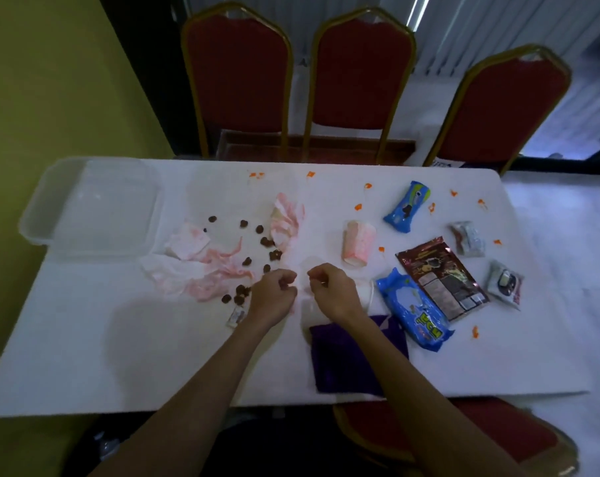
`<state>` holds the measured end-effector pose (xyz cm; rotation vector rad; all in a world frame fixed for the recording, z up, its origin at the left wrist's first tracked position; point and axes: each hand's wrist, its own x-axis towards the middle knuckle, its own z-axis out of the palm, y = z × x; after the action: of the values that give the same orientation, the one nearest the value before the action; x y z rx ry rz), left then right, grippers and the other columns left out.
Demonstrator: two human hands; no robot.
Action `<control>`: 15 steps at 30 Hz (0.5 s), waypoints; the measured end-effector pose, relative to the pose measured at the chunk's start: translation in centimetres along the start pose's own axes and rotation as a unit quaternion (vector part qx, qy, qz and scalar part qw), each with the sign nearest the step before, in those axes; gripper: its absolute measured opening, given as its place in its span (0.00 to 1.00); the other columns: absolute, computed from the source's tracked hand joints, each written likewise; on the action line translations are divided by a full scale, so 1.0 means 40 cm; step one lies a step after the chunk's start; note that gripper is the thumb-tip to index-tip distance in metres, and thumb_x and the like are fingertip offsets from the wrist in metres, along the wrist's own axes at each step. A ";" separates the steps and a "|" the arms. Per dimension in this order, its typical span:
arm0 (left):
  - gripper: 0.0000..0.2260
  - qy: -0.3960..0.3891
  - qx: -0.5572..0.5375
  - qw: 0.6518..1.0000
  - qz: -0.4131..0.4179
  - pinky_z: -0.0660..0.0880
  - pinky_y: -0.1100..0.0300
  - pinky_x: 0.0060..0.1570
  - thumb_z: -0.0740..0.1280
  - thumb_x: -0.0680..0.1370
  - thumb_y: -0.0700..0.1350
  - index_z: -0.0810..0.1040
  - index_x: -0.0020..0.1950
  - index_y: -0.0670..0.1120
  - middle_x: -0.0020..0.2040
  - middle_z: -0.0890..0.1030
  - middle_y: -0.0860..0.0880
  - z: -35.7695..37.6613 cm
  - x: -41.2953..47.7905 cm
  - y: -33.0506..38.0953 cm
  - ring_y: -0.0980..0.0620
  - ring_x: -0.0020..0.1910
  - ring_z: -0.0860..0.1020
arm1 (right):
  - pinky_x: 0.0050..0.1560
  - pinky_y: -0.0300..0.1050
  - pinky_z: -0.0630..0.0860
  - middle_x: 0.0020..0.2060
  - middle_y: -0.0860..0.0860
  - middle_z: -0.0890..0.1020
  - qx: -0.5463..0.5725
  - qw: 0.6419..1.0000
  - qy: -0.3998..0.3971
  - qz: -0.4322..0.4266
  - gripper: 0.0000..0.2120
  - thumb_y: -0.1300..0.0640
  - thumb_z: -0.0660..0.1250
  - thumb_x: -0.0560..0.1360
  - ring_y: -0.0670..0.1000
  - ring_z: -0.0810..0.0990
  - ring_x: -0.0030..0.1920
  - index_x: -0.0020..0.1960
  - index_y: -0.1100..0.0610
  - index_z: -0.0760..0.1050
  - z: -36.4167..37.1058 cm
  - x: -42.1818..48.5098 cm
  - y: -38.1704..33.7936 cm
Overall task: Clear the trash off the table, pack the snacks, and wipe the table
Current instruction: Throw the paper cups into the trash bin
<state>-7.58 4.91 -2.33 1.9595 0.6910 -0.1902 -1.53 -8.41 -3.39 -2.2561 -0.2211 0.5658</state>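
Head view: the left hand and right hand hung over the white desk, fingers curled; whether they pinched anything, I could not tell. Loose brown snack pieces lay beside pink-stained crumpled tissues. Grabbing the tissues carelessly could scatter the pieces.

Five snack packets lay to the right of the right hand: two blue, one brown and two silver. One paper cup lay on its side just beyond that hand. One purple cloth sat under the right forearm. Left of the left hand were roughly ten brown snack pieces, about four stained tissues, one small wrapper and, farthest left, one clear container. About ten orange smears dotted the one table, beyond and right of both hands. Four red chairs stood around it.
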 end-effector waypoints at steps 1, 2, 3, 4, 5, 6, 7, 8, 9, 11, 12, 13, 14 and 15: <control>0.18 -0.020 0.013 1.000 0.011 0.70 0.63 0.61 0.66 0.77 0.38 0.77 0.67 0.46 0.64 0.80 0.49 0.012 0.012 0.014 0.52 0.62 0.77 | 0.51 0.33 0.71 0.57 0.49 0.82 0.011 1.000 0.018 0.010 0.11 0.61 0.62 0.81 0.46 0.79 0.53 0.61 0.55 0.78 -0.015 0.000 0.007; 0.18 -0.041 0.026 0.999 0.022 0.69 0.64 0.61 0.66 0.77 0.38 0.77 0.68 0.46 0.66 0.79 0.49 0.026 0.024 0.028 0.52 0.64 0.76 | 0.51 0.33 0.72 0.56 0.49 0.82 0.022 0.999 0.035 0.019 0.11 0.61 0.62 0.81 0.45 0.79 0.53 0.61 0.55 0.78 -0.032 -0.001 0.014; 0.19 -0.061 0.037 0.997 0.033 0.68 0.65 0.61 0.67 0.77 0.39 0.75 0.69 0.46 0.67 0.78 0.48 0.041 0.035 0.041 0.52 0.65 0.76 | 0.51 0.34 0.73 0.56 0.49 0.82 0.033 0.998 0.053 0.028 0.11 0.61 0.62 0.81 0.45 0.79 0.53 0.61 0.54 0.78 -0.051 -0.003 0.020; 0.21 -0.082 0.051 0.994 0.046 0.68 0.64 0.62 0.67 0.77 0.39 0.74 0.70 0.46 0.68 0.77 0.48 0.056 0.041 0.057 0.51 0.67 0.74 | 0.52 0.36 0.74 0.55 0.48 0.83 0.046 0.995 0.073 0.039 0.11 0.61 0.62 0.81 0.45 0.79 0.53 0.61 0.54 0.78 -0.069 -0.007 0.026; 0.23 -0.103 0.071 0.990 0.065 0.68 0.63 0.64 0.68 0.77 0.39 0.72 0.72 0.46 0.70 0.75 0.48 0.073 0.046 0.072 0.50 0.68 0.73 | 0.53 0.38 0.76 0.54 0.49 0.83 0.062 0.992 0.095 0.050 0.11 0.61 0.63 0.80 0.46 0.81 0.53 0.60 0.55 0.79 -0.087 -0.012 0.032; 0.25 -0.125 0.097 0.983 0.087 0.68 0.61 0.66 0.69 0.76 0.39 0.71 0.73 0.46 0.71 0.74 0.48 0.089 0.050 0.086 0.50 0.70 0.72 | 0.54 0.41 0.78 0.53 0.49 0.83 0.075 0.989 0.115 0.059 0.10 0.61 0.63 0.80 0.47 0.82 0.52 0.59 0.55 0.79 -0.104 -0.017 0.039; 0.28 -0.147 0.124 0.975 0.112 0.68 0.59 0.67 0.71 0.74 0.39 0.70 0.74 0.46 0.72 0.73 0.47 0.106 0.052 0.098 0.48 0.70 0.71 | 0.55 0.43 0.79 0.52 0.49 0.84 0.083 0.986 0.132 0.066 0.10 0.61 0.63 0.80 0.48 0.82 0.52 0.58 0.54 0.79 -0.117 -0.021 0.047; 0.29 -0.170 0.152 0.965 0.134 0.69 0.57 0.69 0.71 0.73 0.39 0.69 0.74 0.46 0.72 0.72 0.47 0.123 0.053 0.110 0.47 0.71 0.70 | 0.55 0.44 0.79 0.51 0.49 0.84 0.086 0.983 0.143 0.072 0.09 0.61 0.63 0.80 0.48 0.83 0.51 0.57 0.54 0.79 -0.128 -0.025 0.056; 0.29 -0.189 0.178 0.953 0.153 0.70 0.53 0.68 0.72 0.72 0.40 0.70 0.73 0.45 0.71 0.73 0.45 0.141 0.054 0.117 0.46 0.70 0.71 | 0.55 0.45 0.79 0.50 0.49 0.84 0.089 0.981 0.152 0.079 0.09 0.61 0.63 0.80 0.48 0.83 0.51 0.56 0.53 0.79 -0.136 -0.028 0.065; 0.24 -0.211 0.249 0.928 0.180 0.72 0.50 0.64 0.71 0.73 0.43 0.72 0.69 0.46 0.65 0.76 0.44 0.172 0.055 0.122 0.44 0.65 0.74 | 0.56 0.48 0.80 0.50 0.49 0.84 0.093 0.978 0.163 0.093 0.09 0.61 0.63 0.79 0.49 0.83 0.51 0.56 0.53 0.79 -0.150 -0.027 0.082; 0.23 -0.211 0.286 0.915 0.191 0.72 0.50 0.63 0.70 0.74 0.45 0.72 0.68 0.47 0.64 0.76 0.44 0.184 0.057 0.118 0.43 0.64 0.74 | 0.56 0.50 0.80 0.51 0.50 0.84 0.095 0.976 0.167 0.099 0.09 0.61 0.63 0.79 0.49 0.83 0.51 0.56 0.54 0.79 -0.156 -0.025 0.090; 0.25 -0.211 0.314 0.904 0.199 0.70 0.50 0.65 0.70 0.75 0.46 0.70 0.71 0.47 0.66 0.75 0.44 0.193 0.061 0.110 0.43 0.66 0.73 | 0.57 0.51 0.80 0.51 0.50 0.84 0.096 0.975 0.168 0.104 0.09 0.61 0.63 0.79 0.50 0.83 0.52 0.56 0.54 0.79 -0.163 -0.021 0.097; 0.28 -0.211 0.328 0.899 0.201 0.67 0.50 0.69 0.69 0.76 0.47 0.66 0.75 0.47 0.70 0.73 0.44 0.198 0.062 0.104 0.43 0.69 0.71 | 0.57 0.53 0.80 0.52 0.50 0.84 0.097 0.975 0.169 0.107 0.10 0.61 0.63 0.79 0.50 0.83 0.52 0.57 0.54 0.79 -0.171 -0.014 0.103; 0.31 -0.209 0.333 0.898 0.198 0.64 0.50 0.72 0.69 0.77 0.49 0.62 0.77 0.46 0.74 0.69 0.44 0.200 0.066 0.096 0.44 0.71 0.68 | 0.57 0.54 0.80 0.53 0.50 0.84 0.095 0.975 0.169 0.108 0.10 0.61 0.63 0.79 0.50 0.83 0.52 0.57 0.54 0.80 -0.178 -0.005 0.107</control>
<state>-2.02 -2.25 -4.31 2.5400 -0.0946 -0.6398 1.51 -16.06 -2.22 -2.1596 0.2420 0.2901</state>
